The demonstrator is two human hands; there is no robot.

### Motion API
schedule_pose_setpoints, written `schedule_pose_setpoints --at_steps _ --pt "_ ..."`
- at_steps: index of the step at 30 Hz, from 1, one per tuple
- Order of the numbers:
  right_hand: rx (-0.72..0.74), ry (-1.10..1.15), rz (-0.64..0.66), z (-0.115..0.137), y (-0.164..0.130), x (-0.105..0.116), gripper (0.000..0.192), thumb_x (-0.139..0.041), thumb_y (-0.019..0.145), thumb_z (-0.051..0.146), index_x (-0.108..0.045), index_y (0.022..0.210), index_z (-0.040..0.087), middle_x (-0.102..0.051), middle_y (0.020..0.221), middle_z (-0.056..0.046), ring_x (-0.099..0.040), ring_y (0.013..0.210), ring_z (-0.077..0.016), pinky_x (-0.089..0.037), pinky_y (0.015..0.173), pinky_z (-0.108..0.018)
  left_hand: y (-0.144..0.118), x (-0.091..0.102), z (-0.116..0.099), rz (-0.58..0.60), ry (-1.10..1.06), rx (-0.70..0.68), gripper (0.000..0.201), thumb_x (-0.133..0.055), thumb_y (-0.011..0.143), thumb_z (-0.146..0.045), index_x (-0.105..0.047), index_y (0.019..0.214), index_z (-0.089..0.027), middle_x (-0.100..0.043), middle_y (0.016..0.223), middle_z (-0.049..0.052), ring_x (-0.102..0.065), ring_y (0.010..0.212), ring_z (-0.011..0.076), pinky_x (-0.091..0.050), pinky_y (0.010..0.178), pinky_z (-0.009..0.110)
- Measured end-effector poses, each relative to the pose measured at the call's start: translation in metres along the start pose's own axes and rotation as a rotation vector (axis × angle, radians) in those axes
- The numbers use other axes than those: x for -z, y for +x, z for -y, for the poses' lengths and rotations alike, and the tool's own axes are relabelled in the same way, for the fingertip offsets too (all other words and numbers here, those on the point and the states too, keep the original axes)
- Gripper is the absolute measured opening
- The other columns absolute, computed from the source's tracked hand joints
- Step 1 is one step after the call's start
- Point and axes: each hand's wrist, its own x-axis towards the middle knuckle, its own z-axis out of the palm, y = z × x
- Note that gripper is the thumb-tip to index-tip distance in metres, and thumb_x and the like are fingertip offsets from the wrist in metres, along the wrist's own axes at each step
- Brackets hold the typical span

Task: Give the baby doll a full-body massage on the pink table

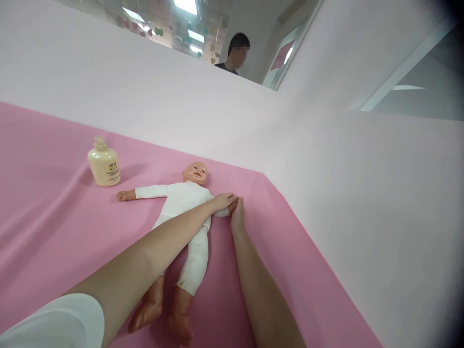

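A baby doll [183, 205] in a white bodysuit lies on its back on a pink cloth [54, 217], head toward the far wall. One doll arm stretches out to the left; the other arm is under my hands. My left hand [223, 200] lies across the doll's chest and rests on that arm's white sleeve. My right hand [238, 215] meets it from the right and holds the doll's small hand. How tightly each hand grips cannot be made out.
A cream pump bottle [104, 163] stands on the cloth left of the doll. Pale pink partition walls [326, 169] close the back and right sides. A person [234, 53] stands behind the far wall.
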Motion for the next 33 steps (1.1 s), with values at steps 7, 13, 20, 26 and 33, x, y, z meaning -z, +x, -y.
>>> schedule_pose_setpoints --at_steps 7,13,20,26,33 --pt "0.006 0.056 -0.055 0.002 -0.002 -0.005 0.014 -0.057 0.075 0.034 -0.053 0.080 0.022 -0.059 0.080 0.005 -0.057 0.079 -0.0113 -0.048 0.079 -0.024 0.000 0.000 -0.001 -0.013 -0.025 -0.003 0.040 -0.028 0.098 -0.033 -0.065 0.095 -0.016 -0.071 0.103 0.007 -0.062 0.098 0.0165 -0.047 0.094 0.029" --pt "-0.008 0.063 -0.060 0.003 -0.004 -0.006 0.019 -0.049 0.080 0.039 -0.054 0.081 0.021 -0.060 0.082 0.004 -0.058 0.080 -0.0108 -0.047 0.079 -0.023 0.000 0.001 -0.002 -0.004 -0.012 0.008 0.037 -0.030 0.097 -0.029 -0.063 0.089 -0.016 -0.071 0.099 0.007 -0.062 0.095 0.0174 -0.047 0.091 0.029" --pt "-0.014 0.028 -0.041 0.002 -0.004 -0.006 0.024 -0.048 0.083 0.044 -0.055 0.081 0.021 -0.061 0.082 0.003 -0.059 0.082 -0.0131 -0.049 0.079 -0.026 0.000 0.003 -0.003 -0.013 -0.005 0.018 0.032 -0.034 0.094 -0.023 -0.062 0.081 -0.015 -0.070 0.093 0.008 -0.062 0.091 0.0195 -0.047 0.090 0.031" --pt "0.041 0.016 -0.095 0.003 -0.005 -0.006 0.027 -0.053 0.077 0.032 -0.051 0.103 0.023 -0.060 0.103 0.001 -0.058 0.097 -0.0116 -0.047 0.089 -0.026 -0.003 0.002 -0.007 -0.022 -0.097 -0.040 0.033 -0.034 0.096 -0.027 -0.065 0.097 -0.014 -0.070 0.104 0.007 -0.061 0.098 0.0169 -0.045 0.094 0.029" --pt "-0.013 0.035 -0.078 0.001 -0.006 -0.002 0.057 -0.051 0.076 0.031 -0.033 0.130 0.026 -0.058 0.115 -0.002 -0.059 0.104 -0.0130 -0.049 0.091 -0.029 -0.007 0.002 -0.010 0.038 -0.211 -0.128 0.027 -0.049 0.091 -0.032 -0.068 0.095 -0.013 -0.072 0.101 0.007 -0.064 0.096 0.0162 -0.047 0.091 0.027"
